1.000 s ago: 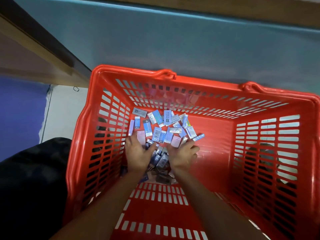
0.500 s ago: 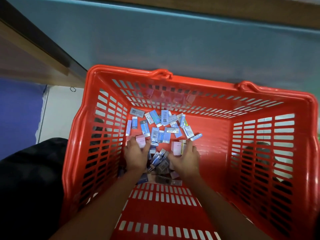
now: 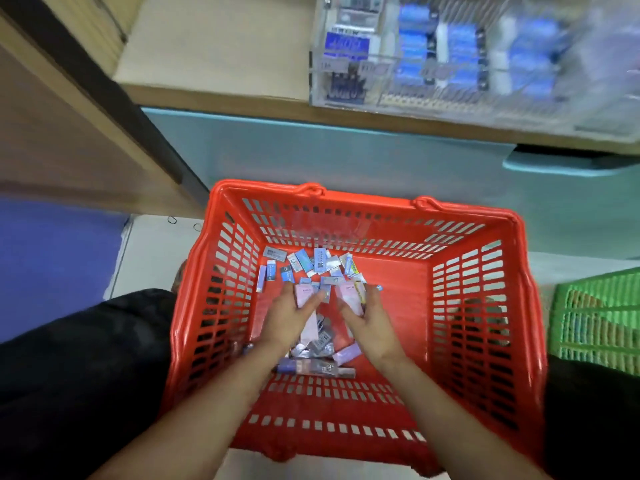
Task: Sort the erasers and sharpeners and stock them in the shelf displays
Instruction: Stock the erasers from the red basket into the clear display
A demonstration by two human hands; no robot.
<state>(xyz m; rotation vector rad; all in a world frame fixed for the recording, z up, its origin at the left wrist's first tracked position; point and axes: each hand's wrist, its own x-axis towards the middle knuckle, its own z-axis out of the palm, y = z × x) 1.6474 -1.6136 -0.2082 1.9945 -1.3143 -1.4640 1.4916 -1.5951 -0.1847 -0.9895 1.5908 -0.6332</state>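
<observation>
A red plastic basket stands on the floor below me. Several small blue, white and pink packets lie scattered on its bottom. Both my hands are inside it. My left hand grips a pink packet. My right hand grips another pink packet together with a yellowish one. More packets lie between and under my wrists. Above the basket, a clear shelf display holds blue and white packs, blurred.
A wooden shelf edge runs above a pale blue panel. A green basket stands at the right. A wooden upright is at the left. My dark trouser leg is beside the red basket.
Both hands have risen from the pile, each now holding a pink packet. The camera has tilted up, bringing the shelf and its clear display into view.
</observation>
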